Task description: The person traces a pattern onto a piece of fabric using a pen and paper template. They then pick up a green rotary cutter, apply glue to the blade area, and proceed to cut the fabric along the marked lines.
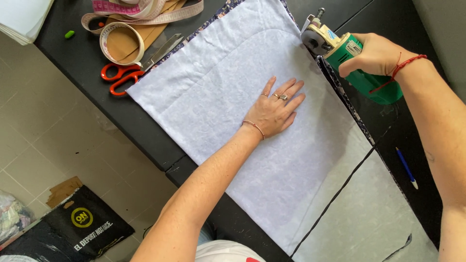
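Cutting step under way, by the look of it. Right hand (376, 54) wraps its fingers tight round a green electric fabric cutter (340, 53), blade at the far edge of the white fabric (272, 160) spread on the black table (145, 131). Left hand (276, 109) lies flat, fingers slightly fanned, pinning the cloth (rings visible). Orange scissors (124, 75) and tape measure (131, 24) lie apart. Judged next: steady guidance along the curved marked line.

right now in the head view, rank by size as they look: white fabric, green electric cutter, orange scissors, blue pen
1. white fabric
2. green electric cutter, held in the right hand
3. orange scissors, looking close to the cutter, partly hidden under the fabric
4. blue pen
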